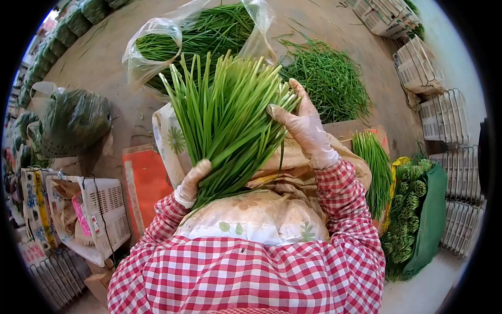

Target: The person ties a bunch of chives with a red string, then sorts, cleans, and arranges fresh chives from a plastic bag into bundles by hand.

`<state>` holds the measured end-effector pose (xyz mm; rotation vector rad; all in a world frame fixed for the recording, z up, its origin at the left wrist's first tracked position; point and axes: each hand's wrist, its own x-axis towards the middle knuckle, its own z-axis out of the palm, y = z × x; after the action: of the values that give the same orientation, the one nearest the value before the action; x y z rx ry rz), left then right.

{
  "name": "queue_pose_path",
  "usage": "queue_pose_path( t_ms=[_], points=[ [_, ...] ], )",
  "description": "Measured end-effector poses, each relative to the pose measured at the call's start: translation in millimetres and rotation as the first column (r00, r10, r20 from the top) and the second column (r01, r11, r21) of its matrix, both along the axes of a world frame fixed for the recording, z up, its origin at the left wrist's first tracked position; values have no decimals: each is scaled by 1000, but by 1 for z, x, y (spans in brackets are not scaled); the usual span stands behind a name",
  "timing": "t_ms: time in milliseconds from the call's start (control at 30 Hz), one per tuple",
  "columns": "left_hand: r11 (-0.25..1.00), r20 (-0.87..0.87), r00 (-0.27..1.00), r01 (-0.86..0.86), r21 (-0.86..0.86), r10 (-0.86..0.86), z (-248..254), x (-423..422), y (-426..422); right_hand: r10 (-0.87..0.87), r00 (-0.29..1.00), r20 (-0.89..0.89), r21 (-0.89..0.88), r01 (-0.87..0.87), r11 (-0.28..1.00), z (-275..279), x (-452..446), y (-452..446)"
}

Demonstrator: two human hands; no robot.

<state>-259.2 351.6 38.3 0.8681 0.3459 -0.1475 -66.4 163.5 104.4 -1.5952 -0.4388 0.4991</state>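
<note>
A large bunch of garlic chives point(225, 120) is spread across my lap, its pale cut ends fanned toward the upper side. My left hand point(195, 180), in a thin pale glove, is wrapped round the bunch's lower left side, its thumb on top and its other fingers hidden under the leaves. My right hand point(306, 123), also gloved, cups the pale ends on the right, with some stalks between its thumb and fingers. Beneath the bunch lies a stained, flower-printed apron point(251, 217).
Ahead, an open plastic bag point(154, 39) holds more chives, beside a loose pile of green stalks point(327, 78). A neat chive bundle point(372, 170) and tied bundles in green wrap point(410, 214) lie right. White crates point(110, 209) stand left, more crates point(444, 118) right.
</note>
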Motion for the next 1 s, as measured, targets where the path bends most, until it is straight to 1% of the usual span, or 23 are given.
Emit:
queue_pose_path(
  t_ms=[67, 100, 133, 167, 233, 300, 333, 367, 400, 467, 500, 567, 600, 667, 700, 733, 767, 800, 833, 900, 933, 967, 1000],
  points=[
    [973, -47, 991, -130, -188, 124, 9, 4, -4, -9, 1000, -17, 34, 9, 999, 4, -4, 3],
    [972, -43, 990, -139, -189, 133, 13, 3, -4, 1, 1000, -13, 34, 0, 999, 11, -5, 1],
    [975, -46, 984, -178, -130, 174, 16, 1, -4, -41, 999, -11, -74, 40, 996, 20, -4, -7],
    [970, -45, 982, -189, -154, 184, 7, -3, -2, -82, 997, -3, -182, 80, 980, 30, -3, -14],
    [959, -38, 976, -217, -182, 213, -21, -12, 2, -357, 929, 101, -76, 365, 928, 51, -3, -27],
    [971, -58, 987, -158, -181, 150, -46, -19, 11, -535, 835, 127, 5, 539, 842, 35, 6, -62],
    [942, -138, 984, -149, -302, 112, -22, -15, 5, -369, 929, -17, -38, 368, 929, 9, 14, -89],
    [910, -96, 995, -73, -407, 37, 7, -7, 2, -252, 953, -170, -120, 234, 965, 0, 7, -93],
    [930, -89, 995, -71, -361, 41, 3, -7, 2, -135, 939, -315, -196, 75, 978, -8, -1, -96],
    [947, -80, 996, -51, -317, 27, -7, -4, 2, -6, 891, -453, -261, -127, 957, -21, -44, -69],
    [962, -23, 1000, -21, -273, 16, -10, -1, 1, 102, 894, -437, -208, -211, 955, -35, -57, -60],
    [975, 35, 999, 21, -220, -14, -4, 8, -1, 319, 919, -233, -176, -362, 915, -15, -58, -27],
    [995, 34, 998, 53, -88, -50, 9, 19, 3, 306, 923, -234, -171, -349, 921, -16, -54, -15],
    [989, 10, 996, 86, 121, -88, 12, 39, 9, 432, 820, -375, -8, -469, 883, -20, -46, 4],
    [987, 24, 995, 92, 128, -96, 18, 50, 6, 428, 829, -360, -9, -462, 887, -21, -46, 11],
    [956, 59, 995, 62, 286, -82, 27, 62, 0, 423, 851, -312, 48, -431, 901, -21, -45, 17],
    [902, 99, 993, 20, 431, -70, 33, 72, -4, 414, 871, -263, 102, -402, 910, -19, -44, 23],
    [697, 176, 982, -75, 713, -74, 28, 85, -6, 426, 846, -321, 180, -387, 904, -10, -43, 26],
    [324, 276, 946, -211, 922, -170, 32, 87, -10, 420, 854, -306, 168, -386, 907, -8, -42, 29],
    [94, 16, 980, 3, 996, -199, 66, 94, -33, 283, 845, -453, 451, -57, 891, -13, -38, 29],
    [81, 172, 945, -156, 984, -278, 58, 99, -42, 300, 809, -506, 434, -61, 899, -43, -23, 22],
    [-138, 65, 966, -102, 985, -252, 68, 104, -59, 279, 796, -537, 410, -43, 911, -30, -17, 15],
    [-190, 53, 963, -106, 976, -264, 73, 106, -71, 258, 781, -568, 385, -25, 923, -17, -12, 8]
  ],
)
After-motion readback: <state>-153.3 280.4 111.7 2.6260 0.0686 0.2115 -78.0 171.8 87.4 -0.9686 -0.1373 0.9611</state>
